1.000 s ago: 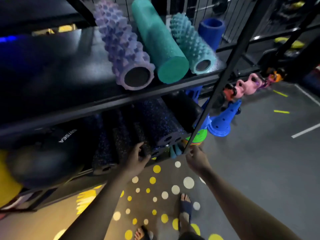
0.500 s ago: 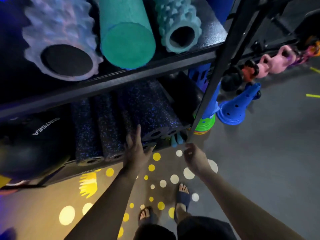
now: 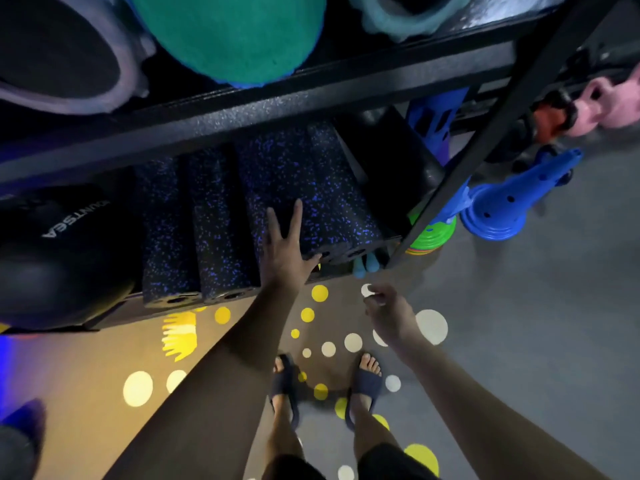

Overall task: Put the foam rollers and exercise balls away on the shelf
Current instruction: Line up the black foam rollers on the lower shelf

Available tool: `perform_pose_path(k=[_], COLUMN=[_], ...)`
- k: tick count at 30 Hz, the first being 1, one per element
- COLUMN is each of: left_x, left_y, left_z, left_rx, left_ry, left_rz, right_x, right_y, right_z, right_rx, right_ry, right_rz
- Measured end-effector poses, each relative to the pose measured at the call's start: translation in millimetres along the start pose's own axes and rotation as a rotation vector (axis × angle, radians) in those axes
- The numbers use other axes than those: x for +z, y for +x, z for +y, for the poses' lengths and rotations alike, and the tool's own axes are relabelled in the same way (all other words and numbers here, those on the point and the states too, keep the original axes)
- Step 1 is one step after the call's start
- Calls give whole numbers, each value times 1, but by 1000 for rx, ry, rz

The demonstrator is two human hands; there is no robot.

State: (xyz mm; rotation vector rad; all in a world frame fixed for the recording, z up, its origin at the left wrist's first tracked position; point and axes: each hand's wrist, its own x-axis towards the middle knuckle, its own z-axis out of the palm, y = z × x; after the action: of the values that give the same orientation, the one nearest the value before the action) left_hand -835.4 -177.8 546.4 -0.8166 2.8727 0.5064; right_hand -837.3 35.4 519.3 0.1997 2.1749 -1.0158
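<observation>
Several black foam rollers with blue speckles (image 3: 214, 220) lie side by side on the lower shelf (image 3: 114, 313). My left hand (image 3: 285, 252) rests flat on the front end of the right-hand speckled rollers (image 3: 322, 202), fingers spread. My right hand (image 3: 391, 310) hovers below the shelf's front edge, fingers loosely curled, holding nothing. A black exercise ball (image 3: 52, 258) sits at the left of the lower shelf. On the upper shelf (image 3: 277, 105) lie a lilac spiked roller (image 3: 69, 64), a green smooth roller (image 3: 228, 32) and a teal spiked roller (image 3: 405, 15).
A slanted black shelf post (image 3: 485, 140) stands right of my right hand. Beyond it are blue cones (image 3: 502, 202), green and coloured discs (image 3: 433, 233) and pink and red kettlebells (image 3: 588, 105) on the grey floor. My sandalled feet (image 3: 363, 379) stand on a dotted floor.
The view has dropped closer to the lower shelf. My left hand has slid up onto the speckled rollers with fingers spread; my right hand has drawn back slightly from the post.
</observation>
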Motion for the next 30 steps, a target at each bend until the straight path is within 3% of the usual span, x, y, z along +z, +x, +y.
perform_pose_path(k=[6, 11, 18, 23, 30], left_x=[-27, -62, -97, -85, -68], left_y=[-14, -48, -74, -67, -61], left_z=[-40, -108, -200, -226, -253], left_rx=[-3, 74, -123, -82, -67], left_ry=[-147, 0, 14, 43, 99], left_rz=[110, 233, 340, 232, 81], right_x=[17, 44, 95, 117, 128], right_y=[0, 4, -7, -11, -23], right_z=[-9, -53, -96, -101, -110], right_rx=[18, -69, -162, -142, -81], right_ry=[26, -87, -125, -165, -173], right_rz=[-42, -74, -122, -119, 11])
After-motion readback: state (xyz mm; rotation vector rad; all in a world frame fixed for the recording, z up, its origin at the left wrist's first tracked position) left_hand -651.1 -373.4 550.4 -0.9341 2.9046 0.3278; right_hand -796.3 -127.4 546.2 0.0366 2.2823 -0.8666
